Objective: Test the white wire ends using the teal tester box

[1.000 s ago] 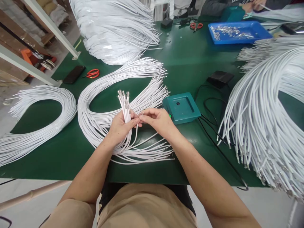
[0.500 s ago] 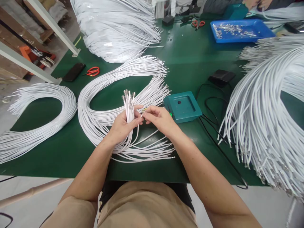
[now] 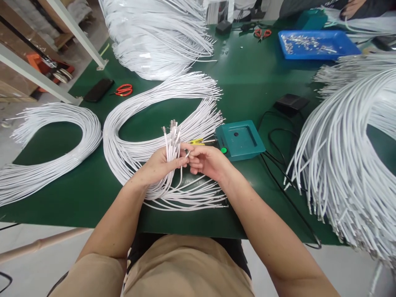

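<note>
1. With the tip (image 3: 187,154) of one wire (image 3: 181,176) at the clock's centre, the bundle (image 3: 172,145) stands at 10 o'clock, ends up.
2. The left hand (image 3: 159,165), at 9 o'clock, has its fingers wrapped around the bundle, thumb beside the tip.
3. The right hand (image 3: 210,162), at 3 o'clock, has curled fingers meeting the left's at the tip; whether they pinch it, I cannot tell.
4. The step in hand looks like fingertip work on that wire.
5. The next move probably calls for a firm left hold and fine right-hand control, clear of the clip (image 3: 197,141) at 1 o'clock.
</note>
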`<state>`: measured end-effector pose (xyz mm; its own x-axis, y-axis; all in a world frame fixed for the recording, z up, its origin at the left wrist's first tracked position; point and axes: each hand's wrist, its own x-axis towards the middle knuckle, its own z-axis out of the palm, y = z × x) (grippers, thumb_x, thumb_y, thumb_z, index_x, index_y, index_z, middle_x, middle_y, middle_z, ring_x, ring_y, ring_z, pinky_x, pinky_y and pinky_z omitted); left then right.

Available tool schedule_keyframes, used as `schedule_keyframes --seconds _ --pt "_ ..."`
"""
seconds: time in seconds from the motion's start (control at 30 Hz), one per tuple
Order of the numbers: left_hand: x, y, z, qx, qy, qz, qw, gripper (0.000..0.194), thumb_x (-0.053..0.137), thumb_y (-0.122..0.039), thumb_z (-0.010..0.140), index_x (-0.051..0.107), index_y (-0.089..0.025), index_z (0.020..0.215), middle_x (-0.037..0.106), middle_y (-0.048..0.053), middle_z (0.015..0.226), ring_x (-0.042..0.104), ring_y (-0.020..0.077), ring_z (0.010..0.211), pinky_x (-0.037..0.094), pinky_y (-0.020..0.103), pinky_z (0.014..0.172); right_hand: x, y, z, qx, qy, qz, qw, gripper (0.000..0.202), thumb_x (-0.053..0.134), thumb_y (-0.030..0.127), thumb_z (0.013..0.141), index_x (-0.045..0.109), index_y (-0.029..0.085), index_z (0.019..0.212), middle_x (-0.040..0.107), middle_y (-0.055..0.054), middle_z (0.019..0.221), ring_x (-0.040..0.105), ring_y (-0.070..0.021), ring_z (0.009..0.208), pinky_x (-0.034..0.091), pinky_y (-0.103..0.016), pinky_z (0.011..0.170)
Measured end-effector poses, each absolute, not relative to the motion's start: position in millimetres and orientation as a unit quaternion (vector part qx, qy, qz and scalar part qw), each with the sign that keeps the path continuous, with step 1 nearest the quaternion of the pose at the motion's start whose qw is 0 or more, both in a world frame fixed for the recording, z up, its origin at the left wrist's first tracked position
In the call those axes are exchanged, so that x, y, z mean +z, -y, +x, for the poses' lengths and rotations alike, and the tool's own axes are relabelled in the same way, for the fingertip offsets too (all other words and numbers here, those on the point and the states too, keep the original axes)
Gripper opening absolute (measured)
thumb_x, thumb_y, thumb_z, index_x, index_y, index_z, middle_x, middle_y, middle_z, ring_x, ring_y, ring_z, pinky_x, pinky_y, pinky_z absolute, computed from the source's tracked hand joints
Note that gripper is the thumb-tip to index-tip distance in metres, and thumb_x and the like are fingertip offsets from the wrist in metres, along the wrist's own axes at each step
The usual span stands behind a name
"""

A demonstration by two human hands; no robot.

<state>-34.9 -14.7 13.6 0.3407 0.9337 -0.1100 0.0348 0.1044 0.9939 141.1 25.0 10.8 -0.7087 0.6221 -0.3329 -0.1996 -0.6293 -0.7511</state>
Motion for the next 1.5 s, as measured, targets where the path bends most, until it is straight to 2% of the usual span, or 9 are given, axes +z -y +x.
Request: schedule_keyframes --seconds 0.07,0.17,0.23,0.37,0.47,0.67,0.8,1.0,1.5 --pt "12 13 -36 0.377 -0.445 0.545 0.602 0.036 0.072 -0.031 0.08 0.066 -0.019 0.114 0.064 0.002 0.083 0.061 0.0131 0.073 0.049 0.025 0.07 10 -23 140 0.828 0.379 -0.326 0.255 0.012 0.055 0.026 0.073 0.052 0.018 0.064 0.039 0.007 0.049 0.028 -0.0063 0.042 0.038 -0.022 0.044" --pt "8 10 -38 0.395 -0.455 0.531 0.596 0.038 0.074 -0.031 0.078 0.066 -0.018 0.113 0.063 0.001 0.079 0.062 0.0127 0.069 0.048 0.024 0.064 11 -20 140 0.701 0.486 -0.4 0.337 0.024 0.056 0.04 0.083 0.059 0.018 0.075 0.055 0.003 0.062 0.044 -0.0088 0.05 0.043 -0.023 0.051" --pt "7 9 -39 0.407 -0.461 0.521 0.592 0.039 0.075 -0.031 0.077 0.066 -0.018 0.112 0.064 0.001 0.078 0.063 0.0132 0.068 0.048 0.024 0.063 11 -18 140 0.62 0.559 -0.414 0.362 0.025 0.061 0.044 0.082 0.064 0.019 0.089 0.064 0.001 0.076 0.055 -0.0109 0.063 0.046 -0.024 0.061" --pt "5 8 -38 0.418 -0.468 0.493 0.602 0.043 0.077 -0.032 0.074 0.066 -0.017 0.112 0.066 0.002 0.077 0.063 0.0136 0.067 0.048 0.024 0.061 9 -16 140 0.542 0.637 -0.409 0.367 0.012 0.062 0.03 0.082 0.065 0.018 0.08 0.068 0.0 0.077 0.06 -0.013 0.072 0.046 -0.027 0.072" --pt "4 8 -37 0.426 -0.462 0.473 0.617 0.044 0.078 -0.031 0.072 0.066 -0.017 0.112 0.066 0.002 0.076 0.063 0.0131 0.064 0.047 0.023 0.058 7 -18 141 0.477 0.694 -0.393 0.368 0.017 0.054 0.023 0.088 0.061 0.018 0.073 0.065 0.001 0.073 0.057 -0.0125 0.07 0.043 -0.026 0.071" --pt "-4 3 -35 0.441 -0.466 0.444 0.625 0.046 0.079 -0.029 0.071 0.063 -0.015 0.112 0.064 0.001 0.075 0.061 0.0115 0.063 0.043 0.02 0.052 7 -22 148 0.093 0.89 -0.353 0.273 0.029 0.036 0.019 0.096 0.061 0.016 0.082 0.062 -0.009 0.085 0.051 -0.019 0.081 0.036 -0.032 0.075" --pt "-11 -2 -33 0.444 -0.491 0.452 0.598 0.05 0.078 -0.03 0.071 0.061 -0.014 0.115 0.064 0.0 0.077 0.063 0.0122 0.068 0.046 0.021 0.055 13 -30 155 -0.027 0.884 -0.417 0.21 0.021 0.043 0.019 0.094 0.062 0.014 0.1 0.066 -0.012 0.097 0.053 -0.0253 0.092 0.033 -0.038 0.086" --pt "-21 -10 -32 0.437 -0.51 0.478 0.565 0.05 0.074 -0.028 0.074 0.058 -0.013 0.119 0.064 0.0 0.08 0.064 0.0113 0.07 0.048 0.021 0.061 9 -52 164 -0.03 0.9 -0.418 0.121 0.017 0.051 0.01 0.084 0.066 0.013 0.092 0.072 -0.011 0.084 0.058 -0.0256 0.089 0.025 -0.041 0.101" --pt "-22 -15 -30 0.398 -0.597 0.485 0.501 0.051 0.075 -0.027 0.07 0.063 -0.009 0.115 0.069 0.002 0.074 0.066 0.0135 0.062 0.053 0.025 0.062 5 -61 160 -0.011 0.897 -0.422 0.13 0.02 0.052 0.007 0.078 0.069 0.015 0.083 0.065 -0.01 0.069 0.052 -0.0273 0.088 0.035 -0.039 0.086"
